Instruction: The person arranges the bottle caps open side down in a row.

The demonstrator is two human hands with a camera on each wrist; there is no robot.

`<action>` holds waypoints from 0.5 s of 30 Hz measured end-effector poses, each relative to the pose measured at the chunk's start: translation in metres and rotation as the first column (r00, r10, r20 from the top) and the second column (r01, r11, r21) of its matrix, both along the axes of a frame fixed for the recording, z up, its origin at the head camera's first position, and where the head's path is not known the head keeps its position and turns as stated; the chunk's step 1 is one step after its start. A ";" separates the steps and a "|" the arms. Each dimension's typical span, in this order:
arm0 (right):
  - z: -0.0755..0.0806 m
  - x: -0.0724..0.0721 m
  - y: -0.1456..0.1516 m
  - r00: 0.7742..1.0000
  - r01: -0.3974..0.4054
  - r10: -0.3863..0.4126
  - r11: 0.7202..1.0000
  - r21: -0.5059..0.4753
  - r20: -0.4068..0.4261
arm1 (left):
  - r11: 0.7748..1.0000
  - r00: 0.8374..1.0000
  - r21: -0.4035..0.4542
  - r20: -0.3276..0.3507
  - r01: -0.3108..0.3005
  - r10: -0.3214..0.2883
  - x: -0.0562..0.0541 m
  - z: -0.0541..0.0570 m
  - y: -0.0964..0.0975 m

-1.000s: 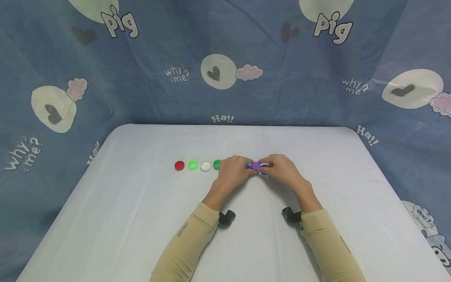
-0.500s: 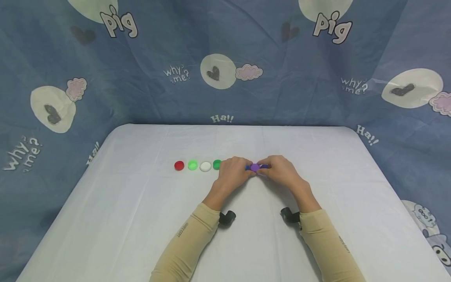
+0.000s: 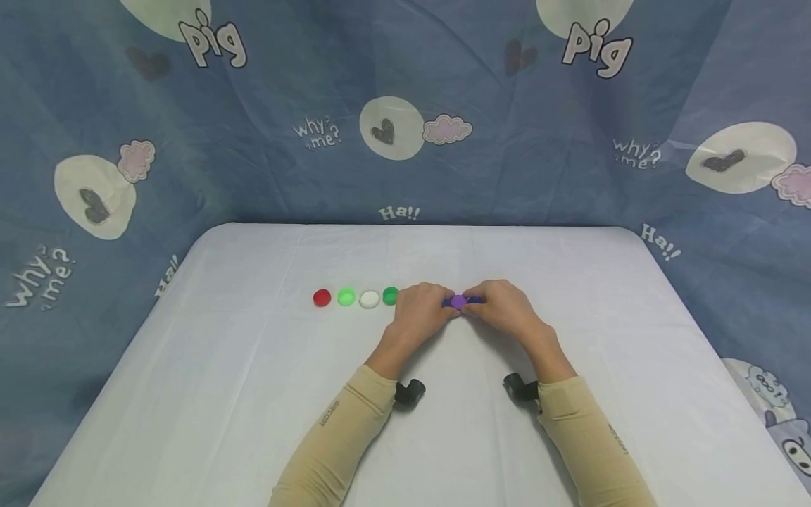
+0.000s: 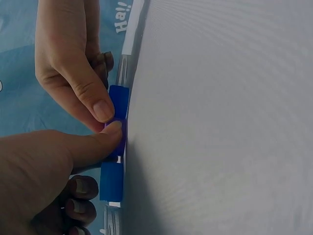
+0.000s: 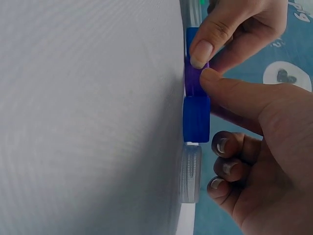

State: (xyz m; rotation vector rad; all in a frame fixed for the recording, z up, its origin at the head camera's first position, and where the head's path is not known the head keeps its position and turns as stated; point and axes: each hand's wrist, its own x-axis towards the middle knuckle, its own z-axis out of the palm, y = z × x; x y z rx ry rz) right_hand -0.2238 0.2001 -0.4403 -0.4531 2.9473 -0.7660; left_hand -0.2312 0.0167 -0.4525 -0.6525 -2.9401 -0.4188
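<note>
A purple bottle cap (image 3: 458,301) stands in a row of caps on the white table, with a fingertip-wide part of it showing between my hands. My left hand (image 3: 418,311) pinches it from the left, thumb in front and index finger behind. From the right, my right hand (image 3: 508,307) pinches the same cap, its thumb close to the left thumb. In the left wrist view a blue cap (image 4: 112,181) and a second blue cap (image 4: 119,100) flank the purple one. A clear ridged cap (image 5: 190,174) follows in line in the right wrist view. My left hand hides part of the row.
Left of my hands the row continues with a dark green cap (image 3: 389,296), a white cap (image 3: 369,299), a light green cap (image 3: 346,296) and a red cap (image 3: 322,298). A blue printed curtain (image 3: 405,183) hangs behind the white table (image 3: 253,394).
The purple cap has shifted slightly toward the front and left between both hands. My right hand has moved a little left; the blue cap beside it now shows level with the purple one.
</note>
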 end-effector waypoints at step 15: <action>0.000 0.000 -0.001 1.000 0.017 -0.017 1.000 0.020 0.009 | 1.000 1.000 0.015 0.002 -0.007 0.007 0.002 0.001 -0.001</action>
